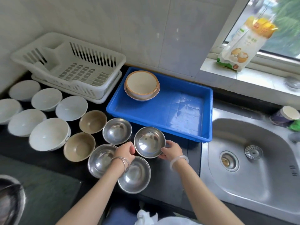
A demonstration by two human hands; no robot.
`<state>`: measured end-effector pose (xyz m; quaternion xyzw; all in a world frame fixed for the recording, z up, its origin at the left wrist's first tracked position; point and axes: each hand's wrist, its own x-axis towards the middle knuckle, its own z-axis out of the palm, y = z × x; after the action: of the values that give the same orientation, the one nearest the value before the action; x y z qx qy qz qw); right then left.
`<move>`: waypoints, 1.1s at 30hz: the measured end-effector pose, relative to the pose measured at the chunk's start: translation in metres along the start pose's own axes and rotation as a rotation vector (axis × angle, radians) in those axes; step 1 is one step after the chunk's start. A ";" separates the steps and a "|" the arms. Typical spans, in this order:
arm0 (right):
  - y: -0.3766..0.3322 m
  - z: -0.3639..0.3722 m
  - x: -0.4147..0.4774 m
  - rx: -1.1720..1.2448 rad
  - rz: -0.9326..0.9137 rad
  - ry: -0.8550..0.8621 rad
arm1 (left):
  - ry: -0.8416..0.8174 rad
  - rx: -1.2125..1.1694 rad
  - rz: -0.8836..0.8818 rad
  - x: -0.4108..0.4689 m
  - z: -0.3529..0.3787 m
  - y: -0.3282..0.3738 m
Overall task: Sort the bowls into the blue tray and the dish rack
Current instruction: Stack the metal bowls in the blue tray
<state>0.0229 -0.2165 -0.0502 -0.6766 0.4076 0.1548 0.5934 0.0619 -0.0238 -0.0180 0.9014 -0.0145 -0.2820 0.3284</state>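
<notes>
Over on the right, a steel sink [253, 161] sits empty, strainer plug [253, 152] lying beside its drain [229, 161]. Up on the windowsill [253, 77] a flour bag [240, 44] leans against the window (steamed buns pictured on it). A paper cup [284, 117] lies tipped behind the sink.

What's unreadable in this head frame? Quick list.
- Steel bowl at lower left of the group: right side covered by the left hand.
- Nearest steel bowl: top left rim behind the left wrist.
- Far-left white bowl: cut by the frame edge.
- Bag on the sill: print too blurred to read.
- Dish rack: bowl slots hard to make out.
- Held bowl: whether lifted or resting, unclear.
</notes>
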 end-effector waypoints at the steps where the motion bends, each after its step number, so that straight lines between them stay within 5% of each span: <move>1: 0.002 -0.005 -0.002 -0.005 0.002 0.030 | -0.012 0.015 0.002 0.000 0.001 -0.001; 11: 0.030 -0.036 -0.013 0.151 0.020 0.076 | -0.076 0.185 0.013 0.005 0.009 0.006; 19: 0.029 -0.035 -0.016 0.186 0.021 0.012 | 0.000 -0.102 0.096 0.009 -0.014 0.033; 33: 0.029 -0.034 -0.030 0.198 0.040 0.001 | 0.133 -0.086 0.063 0.022 0.026 0.032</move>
<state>-0.0259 -0.2359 -0.0406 -0.6067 0.4346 0.1252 0.6537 0.0725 -0.0689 -0.0258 0.9024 -0.0087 -0.2113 0.3755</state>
